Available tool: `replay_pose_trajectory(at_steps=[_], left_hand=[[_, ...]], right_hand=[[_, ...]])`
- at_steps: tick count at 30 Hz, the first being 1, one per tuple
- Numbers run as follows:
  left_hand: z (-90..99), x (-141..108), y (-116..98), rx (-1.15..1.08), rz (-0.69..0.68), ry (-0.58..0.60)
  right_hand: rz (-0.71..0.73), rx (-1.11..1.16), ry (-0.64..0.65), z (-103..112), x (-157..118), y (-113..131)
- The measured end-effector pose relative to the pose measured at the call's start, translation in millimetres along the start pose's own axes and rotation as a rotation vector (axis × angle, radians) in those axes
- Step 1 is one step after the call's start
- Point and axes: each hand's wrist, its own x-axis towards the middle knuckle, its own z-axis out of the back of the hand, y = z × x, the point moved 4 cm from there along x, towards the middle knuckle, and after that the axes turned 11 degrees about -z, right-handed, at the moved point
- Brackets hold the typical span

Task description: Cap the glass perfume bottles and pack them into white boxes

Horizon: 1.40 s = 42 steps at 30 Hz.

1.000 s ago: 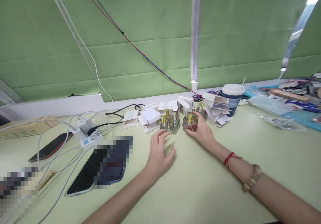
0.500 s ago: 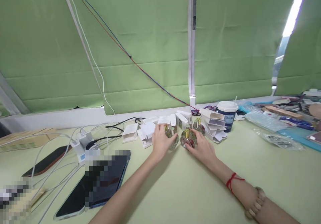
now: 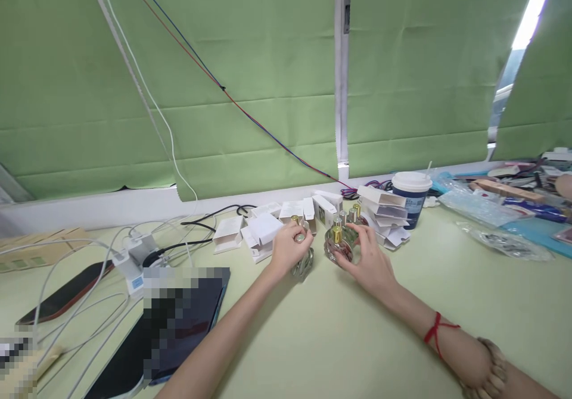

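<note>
My left hand (image 3: pixel 289 249) is closed in a pinch at the top of a clear glass perfume bottle (image 3: pixel 304 265), whose silver cap shows between the fingers. The bottle stands low over the tabletop. Just behind that hand a gold cap (image 3: pixel 294 218) pokes up; its bottle is hidden. My right hand (image 3: pixel 372 262) curves around a round perfume bottle with a gold cap (image 3: pixel 337 236), thumb in front and fingers behind. Close behind it stand several more bottles with silver and gold caps (image 3: pixel 353 215), partly covered by my fingers.
Opened white cartons (image 3: pixel 229 234) lie behind my left hand, and others are stacked (image 3: pixel 384 214) behind my right. A lidded paper cup (image 3: pixel 412 199) stands beside the stack. Chargers and cables (image 3: pixel 142 256) and dark devices (image 3: pixel 192 321) lie left; plastic bags (image 3: pixel 476 205) lie right.
My left fingers have shifted from around the bottle's side to its cap. My right thumb and fingers have spread wider around the gold-capped bottle. The view has moved slightly.
</note>
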Motion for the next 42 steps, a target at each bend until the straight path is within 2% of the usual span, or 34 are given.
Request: replay_pose_trajectory(at_steps=[3, 10, 12, 14, 16, 18, 21, 24, 26, 28, 30, 32, 36, 38, 42], left_hand=[[-1.6, -0.2, -3.4, -0.133, -0.049, 0.035], [-7.8, -4.9, -29.1, -0.524, -0.097, 0.244], [-11.0, -7.9, -38.6, -0.625, -0.087, 0.259], [-15.5, -11.7, -48.1, -0.710, -0.071, 0.257], [-20.5, -15.8, -55.9, -0.779, -0.046, 0.246], [-24.3, -18.7, -60.2, -0.832, -0.032, 0.225], [-20.9, -17.1, -53.3, -0.746, -0.043, 0.095], [-6.9, -10.5, -27.9, -0.533, 0.010, -0.124], [1.3, -6.6, -6.3, -0.358, 0.082, -0.200], [3.0, -4.5, 12.6, -0.114, 0.145, -0.140], [-2.5, -5.2, 25.9, -0.024, 0.183, -0.020], [-8.9, -8.2, 32.1, -0.035, 0.199, 0.047], [-9.7, -9.1, 31.1, -0.025, 0.198, 0.044], [-7.9, -4.6, 29.6, -0.086, 0.192, 0.138], [-1.6, 5.3, 25.5, -0.291, 0.172, 0.425]], right_hand=[[0.056, 0.032, -0.057, 3.2, -1.5, 1.8], [0.288, 0.182, -0.192, 16.1, -7.3, 13.0], [0.310, 0.268, -0.095, 18.6, -10.4, 17.6], [0.278, 0.311, 0.103, 15.0, -14.4, 22.0], [0.209, 0.255, 0.300, 7.4, -19.9, 25.0], [0.138, 0.148, 0.402, 0.9, -24.9, 26.0], [0.084, 0.027, 0.421, -3.5, -27.9, 25.7], [0.084, -0.055, 0.383, -4.2, -27.2, 24.9], [0.084, -0.078, 0.333, -3.7, -26.3, 24.3], [0.088, -0.065, 0.277, -3.2, -25.9, 23.8], [0.101, -0.027, 0.230, -3.2, -25.8, 23.4], [0.111, 0.021, 0.189, -3.0, -25.4, 22.6], [0.096, 0.000, 0.146, -2.5, -23.1, 19.8], [0.077, -0.083, 0.145, -2.8, -21.4, 18.1], [0.039, -0.156, 0.130, -4.3, -17.8, 13.7]])
